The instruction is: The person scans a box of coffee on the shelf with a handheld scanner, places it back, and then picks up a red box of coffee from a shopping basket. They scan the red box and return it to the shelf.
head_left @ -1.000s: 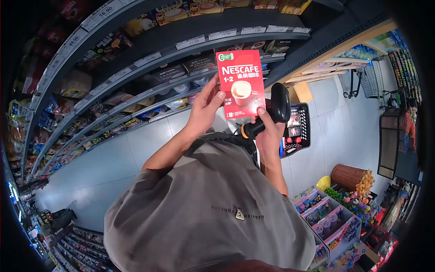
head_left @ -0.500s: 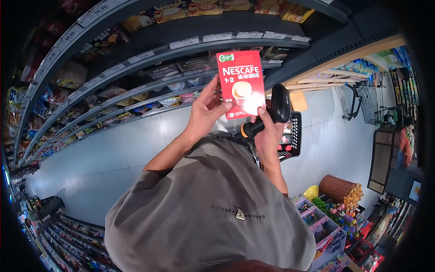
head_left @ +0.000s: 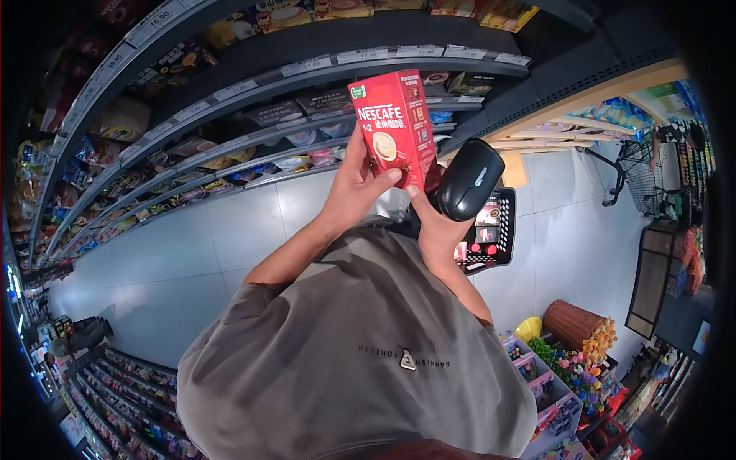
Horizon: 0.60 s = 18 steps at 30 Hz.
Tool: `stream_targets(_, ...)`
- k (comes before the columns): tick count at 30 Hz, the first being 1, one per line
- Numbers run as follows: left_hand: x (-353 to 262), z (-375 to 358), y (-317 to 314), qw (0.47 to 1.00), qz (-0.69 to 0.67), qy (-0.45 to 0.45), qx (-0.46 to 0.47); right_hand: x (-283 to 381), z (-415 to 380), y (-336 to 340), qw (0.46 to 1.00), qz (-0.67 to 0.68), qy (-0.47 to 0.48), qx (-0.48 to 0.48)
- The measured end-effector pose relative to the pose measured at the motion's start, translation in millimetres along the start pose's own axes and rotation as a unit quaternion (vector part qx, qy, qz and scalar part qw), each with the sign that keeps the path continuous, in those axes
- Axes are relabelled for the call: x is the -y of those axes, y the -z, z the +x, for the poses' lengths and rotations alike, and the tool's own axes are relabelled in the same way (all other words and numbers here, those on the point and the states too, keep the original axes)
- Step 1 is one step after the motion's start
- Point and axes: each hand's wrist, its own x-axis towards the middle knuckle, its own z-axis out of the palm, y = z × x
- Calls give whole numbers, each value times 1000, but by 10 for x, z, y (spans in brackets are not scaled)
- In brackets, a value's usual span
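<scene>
A red Nescafe box (head_left: 383, 138) is held upright at a tilt, its front and one narrow side both showing. My left hand (head_left: 355, 186) is closed around its left side, thumb across the lower front. At the box's bottom right corner rests the thumb of my right hand (head_left: 442, 238). That hand also grips a black handheld device (head_left: 471, 180), which looks like a scanner; its handle is hidden. Below and behind the device is a black basket (head_left: 504, 249) with red and dark packages inside.
Shelves (head_left: 322, 65) of packaged goods curve across the top and left. Grey floor tiles (head_left: 245, 230) lie beneath. A wire cart (head_left: 640, 172) stands at the upper right. At the lower right are a wicker basket (head_left: 571, 320), flowers (head_left: 579, 372) and pink bins (head_left: 544, 391).
The box has turned, so its right side now shows, and has shifted slightly left. The black device has swung round, with its broad top now facing the camera.
</scene>
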Motion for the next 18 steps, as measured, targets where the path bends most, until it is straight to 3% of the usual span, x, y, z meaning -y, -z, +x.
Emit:
stream_targets(12, 122, -9, 30, 998, 53, 4, 15, -136, -18, -21, 995, -72, 55, 29)
stream_targets(17, 46, 3, -44, 998, 66, 8, -22, -134, -50, -36, 998, -19, -5, 60)
stream_targets(18, 78, 17, -42, 999, 15, -1, -36, -139, -48, -36, 998, -20, -5, 60)
